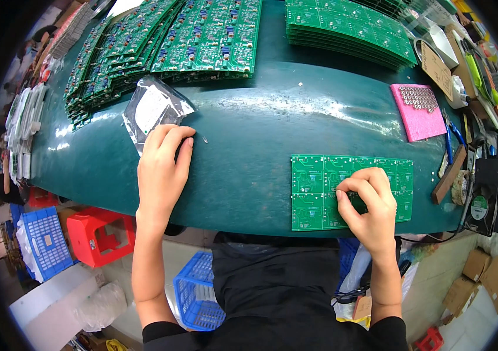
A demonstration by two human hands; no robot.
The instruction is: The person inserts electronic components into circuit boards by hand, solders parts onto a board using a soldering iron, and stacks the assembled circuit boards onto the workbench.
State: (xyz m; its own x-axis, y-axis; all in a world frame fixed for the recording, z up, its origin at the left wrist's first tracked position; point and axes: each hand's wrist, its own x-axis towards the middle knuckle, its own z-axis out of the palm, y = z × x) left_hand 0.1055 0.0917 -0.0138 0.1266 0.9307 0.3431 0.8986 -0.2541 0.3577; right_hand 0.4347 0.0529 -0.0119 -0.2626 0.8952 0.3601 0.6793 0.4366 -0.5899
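Observation:
A green circuit board panel (307, 206) lies flat at the table's near edge, right of the middle. Over it is my right hand (375, 205), thumb and forefinger pinched close to the board's surface; whatever they hold is too small to name. My left hand (164, 161) rests at the near edge of a clear plastic bag (149, 108) with a white label. Its thumb and forefinger are drawn together, and what may be between them is hidden. Just right of those fingertips is a tiny pale part with thin wire-like ends (204, 138).
Stacks of populated green boards (208, 38) stand at the far left, and a stack of green panels (348, 32) at the far right. A pink foam block (418, 120) holds several small metal round parts. Blue-handled pliers (451, 140) and a wooden block (449, 175) lie at the right.

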